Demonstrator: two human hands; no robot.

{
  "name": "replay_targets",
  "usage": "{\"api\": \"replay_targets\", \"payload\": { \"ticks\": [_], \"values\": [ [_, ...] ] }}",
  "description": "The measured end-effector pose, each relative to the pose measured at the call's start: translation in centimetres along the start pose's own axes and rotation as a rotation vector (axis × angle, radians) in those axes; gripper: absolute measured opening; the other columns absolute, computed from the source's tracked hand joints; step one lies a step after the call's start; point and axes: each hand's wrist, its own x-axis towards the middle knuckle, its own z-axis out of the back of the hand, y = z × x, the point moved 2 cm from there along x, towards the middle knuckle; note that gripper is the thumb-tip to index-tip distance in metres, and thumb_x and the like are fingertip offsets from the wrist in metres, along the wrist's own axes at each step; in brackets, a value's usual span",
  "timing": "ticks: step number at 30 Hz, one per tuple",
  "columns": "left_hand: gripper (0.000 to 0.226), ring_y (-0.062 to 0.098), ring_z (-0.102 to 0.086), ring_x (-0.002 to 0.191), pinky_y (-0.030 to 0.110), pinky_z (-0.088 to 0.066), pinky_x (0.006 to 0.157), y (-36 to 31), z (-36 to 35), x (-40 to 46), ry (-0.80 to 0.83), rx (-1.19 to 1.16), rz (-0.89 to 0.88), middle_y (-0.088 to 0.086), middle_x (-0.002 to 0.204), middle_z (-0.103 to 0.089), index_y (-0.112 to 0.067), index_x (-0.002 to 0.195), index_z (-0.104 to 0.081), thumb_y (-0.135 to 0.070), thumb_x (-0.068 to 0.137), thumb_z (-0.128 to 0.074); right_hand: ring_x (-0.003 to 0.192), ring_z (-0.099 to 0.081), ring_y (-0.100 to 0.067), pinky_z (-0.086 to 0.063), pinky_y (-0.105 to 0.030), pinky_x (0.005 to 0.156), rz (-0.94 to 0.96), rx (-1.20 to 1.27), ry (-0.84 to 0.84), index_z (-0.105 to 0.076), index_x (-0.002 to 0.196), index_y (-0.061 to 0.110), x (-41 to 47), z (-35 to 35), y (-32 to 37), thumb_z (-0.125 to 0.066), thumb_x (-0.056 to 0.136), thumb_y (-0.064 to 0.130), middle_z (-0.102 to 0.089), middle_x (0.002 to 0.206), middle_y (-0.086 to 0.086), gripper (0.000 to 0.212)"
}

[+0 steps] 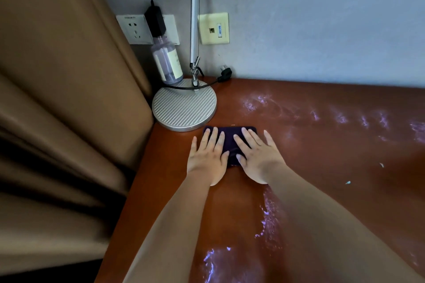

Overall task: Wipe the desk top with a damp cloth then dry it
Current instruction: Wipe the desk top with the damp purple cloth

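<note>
We laid our fingers straight and slightly spread, pressing flat on a small dark purple folded cloth (230, 140). Our left hand (208, 158) covered the cloth's nine o'clock side, with the little finger off the fabric and resting on the wood. Our right hand (258, 156) covered its three o'clock side, its outer fingers likewise reaching past the fabric onto the wood. Neither hand curled around anything; both simply bore down with palms low.

The cloth lay on the glossy reddish-brown wooden desk top (322, 167), close to the desk's left edge, just at five o'clock from the round ribbed silver lamp base (184, 108) and almost touching it. Wet streaks (271, 220) glistened on the wood at five o'clock from our hands, and more shone toward two o'clock.

On the far rim of the lamp base, at eleven o'clock, stood a clear plastic bottle with a cream label (166, 62). A slim silver lamp pole (195, 18) rose from the base. Behind, a black adapter (155, 20) sat in a white wall socket (135, 30). Tan curtain folds (57, 99) hung at nine o'clock.
</note>
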Motion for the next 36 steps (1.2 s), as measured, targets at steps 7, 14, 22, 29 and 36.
{"api": "replay_targets", "payload": {
  "ticks": [7,14,22,29,36],
  "values": [
    [0.055,0.016,0.021,0.146,0.052,0.009,0.118,0.3,0.6,0.9,0.044,-0.015,0.013,-0.003,0.16,0.019,-0.029,0.152,0.014,-0.045,0.103,-0.007,0.146,0.016,-0.013,0.013,-0.045,0.117,-0.01,0.038,0.017,0.012,0.152,0.027,1.0,0.5,-0.3,-0.009,0.103,0.045,0.019,0.159,0.0,0.056],
    [0.055,0.016,0.022,0.146,0.053,0.007,0.117,-0.6,0.0,-3.7,0.102,0.01,0.007,-0.002,0.16,0.02,-0.03,0.152,0.015,-0.044,0.104,-0.008,0.147,0.015,-0.015,0.012,-0.045,0.118,0.003,0.002,0.039,0.013,0.152,0.025,-4.3,-0.9,1.3,-0.011,0.102,0.047,0.019,0.159,-0.001,0.059],
    [0.058,0.018,0.021,0.146,0.05,0.006,0.119,-2.7,-2.2,-12.4,0.145,0.039,0.024,0.0,0.16,0.02,-0.026,0.152,0.014,-0.046,0.103,-0.009,0.147,0.012,-0.016,0.012,-0.045,0.118,0.071,-0.081,0.096,0.012,0.152,0.022,-12.1,-2.9,3.3,-0.014,0.103,0.044,0.018,0.159,-0.005,0.06],
    [0.058,0.017,0.024,0.145,0.053,0.009,0.117,-3.0,-2.1,-12.9,0.181,0.105,0.029,-0.001,0.158,0.027,-0.026,0.151,0.018,-0.047,0.103,-0.007,0.148,0.011,-0.018,0.011,-0.045,0.118,0.092,-0.148,0.124,0.014,0.152,0.021,-12.4,-2.8,3.3,-0.014,0.103,0.045,0.018,0.159,-0.006,0.061],
    [0.059,0.02,0.022,0.146,0.049,0.005,0.119,-1.8,0.0,-6.9,0.185,0.164,-0.001,0.002,0.159,0.024,-0.024,0.151,0.018,-0.046,0.103,-0.01,0.148,0.01,-0.018,0.011,-0.046,0.118,0.05,-0.099,0.11,0.011,0.152,0.023,-7.1,-0.9,2.0,-0.017,0.102,0.048,0.017,0.16,-0.005,0.063]
  ]
}}
